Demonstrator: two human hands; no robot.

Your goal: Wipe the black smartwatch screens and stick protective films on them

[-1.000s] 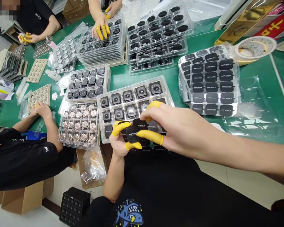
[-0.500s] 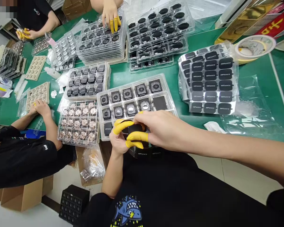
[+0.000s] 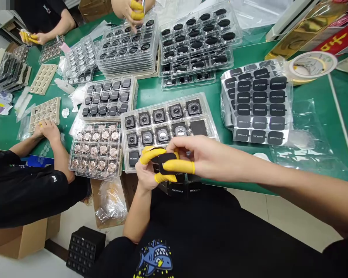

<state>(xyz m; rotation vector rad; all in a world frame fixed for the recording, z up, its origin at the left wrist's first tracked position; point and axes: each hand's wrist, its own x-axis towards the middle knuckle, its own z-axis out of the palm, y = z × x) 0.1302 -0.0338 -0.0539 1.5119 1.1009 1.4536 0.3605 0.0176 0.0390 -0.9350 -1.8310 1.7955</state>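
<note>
A black square watch piece is between my two hands, over the near edge of a clear tray of black square watches. My left hand, in yellow finger cots, grips it from the left side. From the right, my right hand pinches it, a yellow-covered finger lying across its dark face. The watch's underside is hidden by my fingers. To the right lie sheets of black stickers with rounded-square labels.
A tray of rose-gold watches and a tray of black square pieces lie left. Behind are stacked trays of black discs. A tape roll sits back right. Co-workers' hands are at the left.
My right hand has shifted slightly right and its fingers have moved over the watch piece, showing more of its dark face. A co-worker's hand at the top has lifted from the disc tray.
</note>
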